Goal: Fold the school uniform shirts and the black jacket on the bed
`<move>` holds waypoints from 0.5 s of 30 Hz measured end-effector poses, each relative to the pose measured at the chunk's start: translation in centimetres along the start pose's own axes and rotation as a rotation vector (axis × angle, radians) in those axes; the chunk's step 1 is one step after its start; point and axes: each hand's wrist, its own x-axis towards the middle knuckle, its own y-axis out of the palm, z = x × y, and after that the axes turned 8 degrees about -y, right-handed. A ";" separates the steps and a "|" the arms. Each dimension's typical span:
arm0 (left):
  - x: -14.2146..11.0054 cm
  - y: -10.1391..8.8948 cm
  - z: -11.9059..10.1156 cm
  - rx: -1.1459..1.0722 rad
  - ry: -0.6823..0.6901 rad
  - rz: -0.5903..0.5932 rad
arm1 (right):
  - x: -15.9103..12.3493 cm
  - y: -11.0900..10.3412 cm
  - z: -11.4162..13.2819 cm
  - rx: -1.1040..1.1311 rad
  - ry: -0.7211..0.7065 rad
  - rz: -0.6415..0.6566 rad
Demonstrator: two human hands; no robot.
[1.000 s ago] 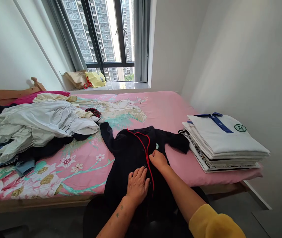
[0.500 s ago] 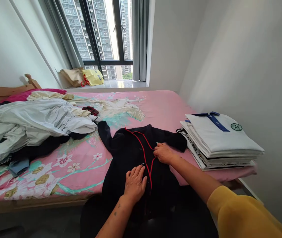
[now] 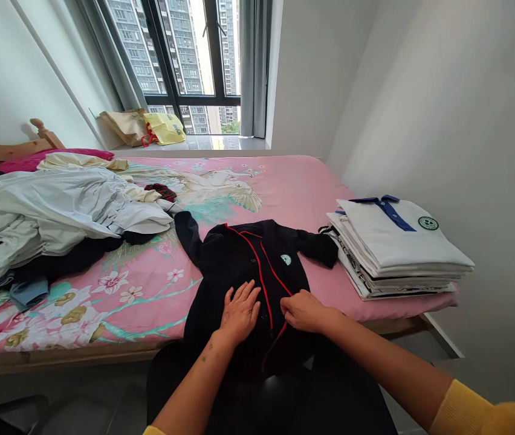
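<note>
A black cardigan (image 3: 221,260) with red edging down its front and a round pale badge on the chest lies spread at the near edge of the bed, its lower part over my lap. Flat on the front panel, left of the red edging, rests my left hand (image 3: 240,311) with fingers stretched out. My right hand (image 3: 303,310) pinches the other front edge by its red trim, below the badge. Both sleeves stretch outward, one to each side.
On the right, a stack of folded white shirts (image 3: 402,241) stands by the wall. A heap of loose clothes (image 3: 67,205) covers the bed's left side. Pink flowered bedding (image 3: 148,314) lies beneath. Paper and yellow bags (image 3: 164,128) sit on the windowsill.
My right hand has moved down along the red-trimmed edge, uncovering the badge. My left hand has shifted slightly left and up. The view has tilted down a little.
</note>
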 end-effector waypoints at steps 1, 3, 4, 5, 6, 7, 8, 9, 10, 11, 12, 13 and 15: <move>0.3 0.1 0.1 0.003 0.008 0.004 | -0.2 0.0 0.0 0.080 0.034 -0.013; 0.6 0.2 0.3 0.002 0.019 0.009 | -0.2 0.6 0.6 0.300 0.090 -0.014; 0.7 0.2 0.3 -0.006 0.024 0.007 | 0.1 1.2 1.0 0.435 0.141 -0.004; 0.6 0.2 0.4 -0.019 0.028 0.000 | 0.6 2.0 1.6 0.589 0.219 -0.006; 0.5 0.2 0.4 -0.039 0.031 -0.011 | 1.1 2.8 2.1 0.747 0.312 -0.022; 0.3 0.2 0.5 -0.062 0.029 -0.027 | 1.8 3.7 2.5 0.889 0.403 -0.054; 0.1 0.2 0.5 -0.086 0.024 -0.045 | 2.4 4.4 2.8 1.000 0.477 -0.099; 0.0 0.3 0.5 -0.108 0.017 -0.063 | 3.1 4.9 3.0 1.073 0.524 -0.150; -0.2 0.3 0.6 -0.125 0.011 -0.081 | 3.7 5.1 3.0 1.114 0.543 -0.193; -0.2 0.3 0.6 -0.137 0.008 -0.096 | 4.4 5.1 2.8 1.132 0.544 -0.222; -0.3 0.4 0.7 -0.144 0.008 -0.108 | 5.0 5.0 2.6 1.138 0.542 -0.243; -0.3 0.4 0.7 -0.147 0.010 -0.115 | 5.7 4.6 2.2 1.151 0.544 -0.265; -0.3 0.4 0.6 -0.142 0.008 -0.119 | 7.0 3.9 1.5 1.166 0.556 -0.313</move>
